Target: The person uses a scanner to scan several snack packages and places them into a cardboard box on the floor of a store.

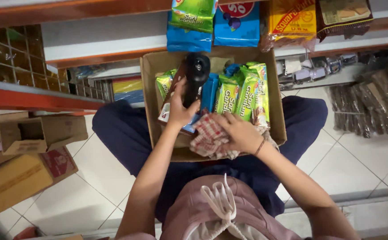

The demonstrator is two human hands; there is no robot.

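Note:
An open cardboard box point(277, 116) rests on my lap, holding several upright green and blue snack packets point(239, 94). My left hand point(179, 109) grips a black handheld device point(195, 76), which I take for a scanner or label gun, over the box's left half. It also seems to press a brown-and-white packet point(165, 112) beneath it. My right hand point(237, 132) lies on a red-and-white checked cloth point(208, 138) at the box's near edge.
Shelves ahead carry blue, green, yellow and brown packets point(234, 22). Dark wrapped packs point(371, 104) lie on the low shelf to the right. Open cardboard boxes point(29, 155) sit on the tiled floor at left. A glass-fronted counter point(11, 58) stands at the upper left.

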